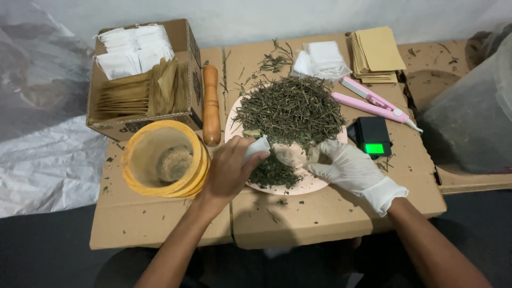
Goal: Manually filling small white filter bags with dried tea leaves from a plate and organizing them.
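Observation:
A pink plate (314, 184) in the middle of the cardboard surface carries a heap of dried green herbs (290, 109). My bare left hand (226, 170) grips a small white filter bag (257, 146) over the plate's near left edge. My right hand (349, 168), in a white glove, is at the plate's near right edge, its fingertips pinched on a bit of herb close to the bag's mouth. A smaller clump of herbs (274, 173) lies between the two hands.
A yellow mortar (162, 157) and wooden pestle (211, 104) stand left of the plate. Behind them a cardboard box (144, 80) holds white bags and brown envelopes. A black pocket scale (373, 136), pink sealer (373, 101), white bags (322, 58) and brown envelopes (376, 53) lie at right.

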